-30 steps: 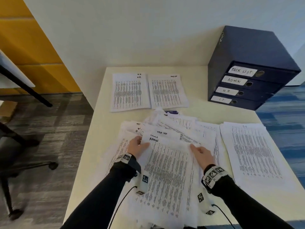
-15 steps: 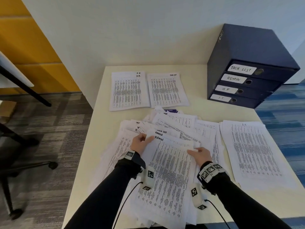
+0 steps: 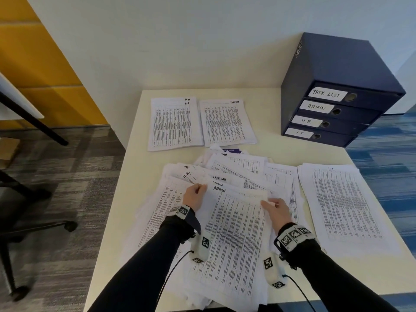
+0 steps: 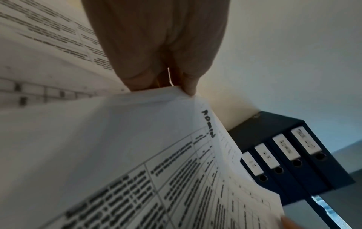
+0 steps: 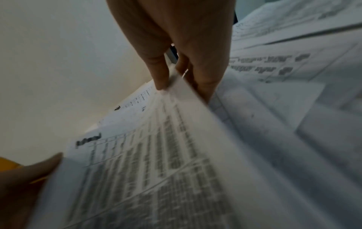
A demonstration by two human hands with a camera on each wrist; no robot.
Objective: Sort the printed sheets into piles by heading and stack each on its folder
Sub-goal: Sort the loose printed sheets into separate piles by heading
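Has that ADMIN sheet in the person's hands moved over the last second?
Yes, slightly to the right. The ADMIN sheet had its heading left of the TASK LIST heading in the loose pile; now that heading sits directly below it.

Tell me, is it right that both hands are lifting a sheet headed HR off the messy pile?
Not quite. The sheet pinched by the left hand and right hand is headed ADMIN, not HR, as the left wrist view shows; it is coming off the messy pile.

We note the cream tabletop [image 3: 135, 176] bearing three neat stacks, one loose sheet pile [image 3: 225, 176], four stacked binders [image 3: 326, 113].
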